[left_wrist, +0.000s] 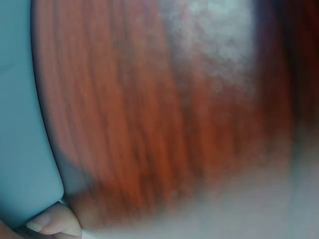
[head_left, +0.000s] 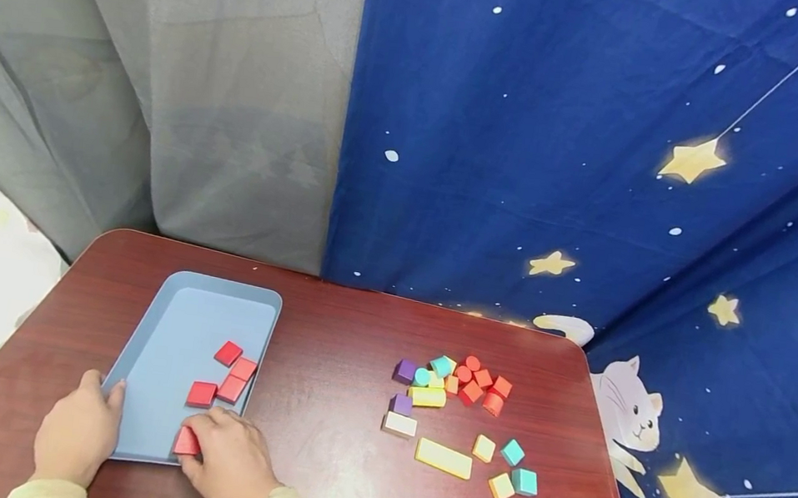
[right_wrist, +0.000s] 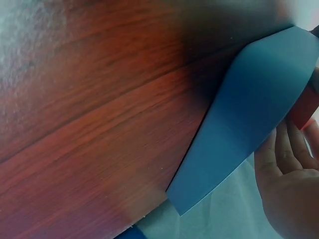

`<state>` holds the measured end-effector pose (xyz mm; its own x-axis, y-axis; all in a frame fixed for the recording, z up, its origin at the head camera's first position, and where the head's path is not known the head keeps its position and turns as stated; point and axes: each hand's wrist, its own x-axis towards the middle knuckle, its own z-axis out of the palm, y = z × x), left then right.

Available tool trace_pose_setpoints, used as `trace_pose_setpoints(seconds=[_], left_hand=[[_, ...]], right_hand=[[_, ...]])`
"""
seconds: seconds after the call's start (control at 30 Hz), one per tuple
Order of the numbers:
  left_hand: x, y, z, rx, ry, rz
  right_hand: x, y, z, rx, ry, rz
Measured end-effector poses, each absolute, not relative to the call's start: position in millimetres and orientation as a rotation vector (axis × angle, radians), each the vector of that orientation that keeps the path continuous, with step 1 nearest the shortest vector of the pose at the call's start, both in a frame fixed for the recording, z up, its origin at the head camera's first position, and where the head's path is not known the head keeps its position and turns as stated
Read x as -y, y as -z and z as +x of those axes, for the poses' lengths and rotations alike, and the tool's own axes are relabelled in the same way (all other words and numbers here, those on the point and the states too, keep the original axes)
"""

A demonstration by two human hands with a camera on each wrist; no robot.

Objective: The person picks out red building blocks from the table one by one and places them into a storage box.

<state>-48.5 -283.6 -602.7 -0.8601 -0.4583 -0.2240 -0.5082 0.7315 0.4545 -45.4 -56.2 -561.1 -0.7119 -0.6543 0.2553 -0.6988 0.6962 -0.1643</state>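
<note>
A light blue tray (head_left: 186, 339) lies at the left of the table. My left hand (head_left: 80, 432) grips its left rim near the front corner; in the left wrist view only a fingertip (left_wrist: 50, 219) shows at the tray wall (left_wrist: 22, 124). Over the tray's front right part, my right hand (head_left: 231, 456) pinches a red block (head_left: 187, 441) with thumb and fingers. That block (right_wrist: 304, 107) also shows beyond the tray wall in the right wrist view, partly hidden. Several flat red blocks (head_left: 201, 394) lie inside the tray, towards its right side.
Right of the tray, on the brown wooden table (head_left: 334, 400), loose blocks are scattered: red ones (head_left: 471, 392), purple ones (head_left: 406, 370), teal ones (head_left: 524, 482), a long yellow bar (head_left: 444, 458) and a white block (head_left: 399, 425). A grey curtain (head_left: 247, 136) and a blue curtain (head_left: 470, 166) hang behind.
</note>
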Motion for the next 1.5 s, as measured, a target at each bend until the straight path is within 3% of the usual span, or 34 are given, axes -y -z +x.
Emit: trace_pose_setpoints(seconds=[0.73,1.5], left_hand=[[284.5,608.0,-48.8,-2.848,-0.788,-0.815],[284.2,608.2,-49.3,-2.832,-0.771,-0.821]], right_hand=[[62.3,574.4,-63.8,2.753,-0.206,1.269],[68.9,581.9,-62.1,2.741,-0.147,1.047]])
